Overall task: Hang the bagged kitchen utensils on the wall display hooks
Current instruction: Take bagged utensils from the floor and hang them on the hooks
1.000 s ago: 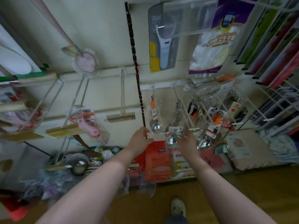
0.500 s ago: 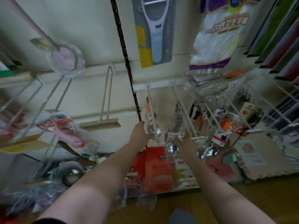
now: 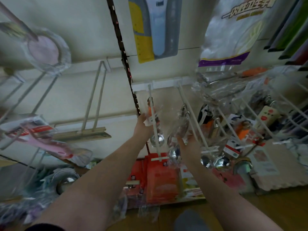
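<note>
- Two bare hands reach up to a row of white wire hooks on the wall, both forearms rising from the bottom of the view.
- The left hand (image 3: 143,129) has its grip clamped on the orange-handled bagged ladle (image 3: 156,139), pinching the bag and its white tag near the handle.
- That ladle hangs on the leftmost hook (image 3: 150,104) of the row, its steel bowl just right of the left wrist.
- The right hand (image 3: 188,144) has its grip curled round the second bagged ladle (image 3: 180,129), whose clear bag lies against the next hook (image 3: 191,117).
- The ring at the top of its handle sits at the wire. Blur hides whether it is threaded on.
- More bagged utensils (image 3: 241,129) crowd the hooks further right.
- Above hang a carded peeler (image 3: 156,27) and a white packet with a purple band (image 3: 230,34).
- To the left are a double wire hook with a price rail (image 3: 93,105), a bagged pink strainer (image 3: 45,49) and a bagged pink spatula (image 3: 50,144).
- A dark strip (image 3: 120,40) runs slantwise down the wall to the left hand.
- Red packets (image 3: 160,179) stand below, by the wooden floor (image 3: 275,205).
</note>
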